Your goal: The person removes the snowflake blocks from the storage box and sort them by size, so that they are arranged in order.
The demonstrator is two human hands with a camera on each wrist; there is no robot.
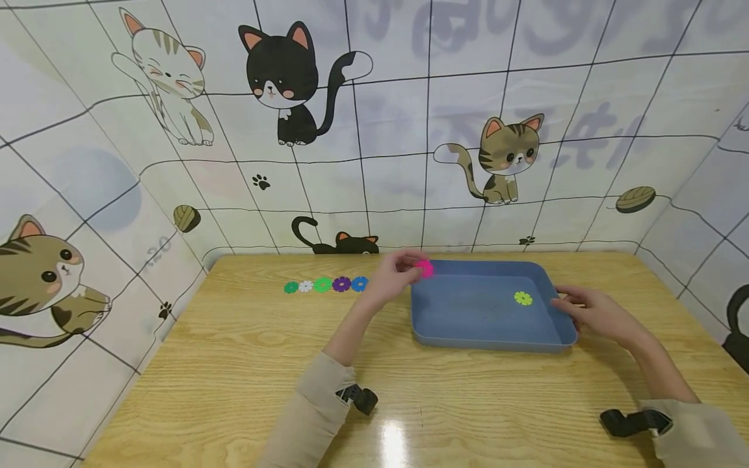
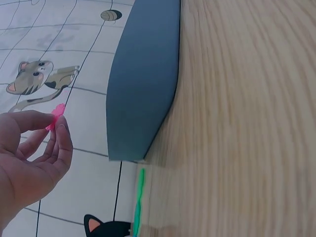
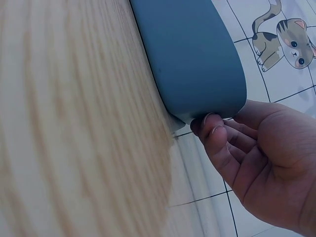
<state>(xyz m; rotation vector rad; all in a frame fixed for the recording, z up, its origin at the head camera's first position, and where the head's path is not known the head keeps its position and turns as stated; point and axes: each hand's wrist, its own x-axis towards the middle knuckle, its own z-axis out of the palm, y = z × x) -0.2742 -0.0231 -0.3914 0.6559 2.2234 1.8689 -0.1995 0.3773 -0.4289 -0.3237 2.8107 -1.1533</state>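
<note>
My left hand [image 1: 393, 276] pinches a pink snowflake disc [image 1: 424, 268] between thumb and fingertips, above the far left corner of the blue tray [image 1: 486, 343]. The same pink disc [image 2: 57, 116] shows in the left wrist view, held beside the tray's outer wall [image 2: 145, 84]. At the tray's right end, my right hand [image 1: 597, 313] holds the rim. The right wrist view has its fingertips [image 3: 213, 121] against the end of the tray. Inside the tray lies one yellow-green snowflake disc [image 1: 523, 298], near the right side.
Left of the tray, a row of discs lies on the wooden table [image 1: 234, 377]: green [image 1: 291, 287], white [image 1: 306, 286], light green [image 1: 323, 285], purple [image 1: 342, 284] and blue [image 1: 359, 284]. Another green disc [image 2: 139, 200] appears edge-on in the left wrist view. A cat-patterned wall covering [image 1: 398, 188] borders the table.
</note>
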